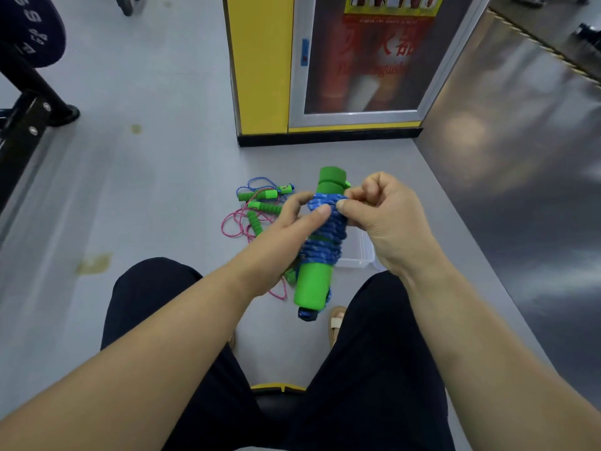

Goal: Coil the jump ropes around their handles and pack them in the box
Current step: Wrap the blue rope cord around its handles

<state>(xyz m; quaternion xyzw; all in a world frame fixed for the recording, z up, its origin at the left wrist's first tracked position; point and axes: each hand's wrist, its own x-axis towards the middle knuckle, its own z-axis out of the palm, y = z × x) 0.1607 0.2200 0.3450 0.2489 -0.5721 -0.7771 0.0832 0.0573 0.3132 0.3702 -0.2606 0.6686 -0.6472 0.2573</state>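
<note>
A blue jump rope [325,242] is coiled around its pair of green foam handles [313,288], held upright in front of me. My left hand [292,229] grips the bundle from the left, thumb pressed on the upper coils. My right hand [383,209] pinches the rope's end at the top of the coil. On the floor behind lie loose jump ropes [257,206], pink and blue cords with green handles, in a tangle. A clear plastic box [357,252] sits on the floor, mostly hidden behind the bundle and my right hand.
A yellow cabinet with a glass door [325,76] stands just beyond the ropes. Black gym equipment [26,102] is at the far left. My knees in dark trousers and a sandalled foot [336,323] are below the hands. A dark floor strip runs along the right.
</note>
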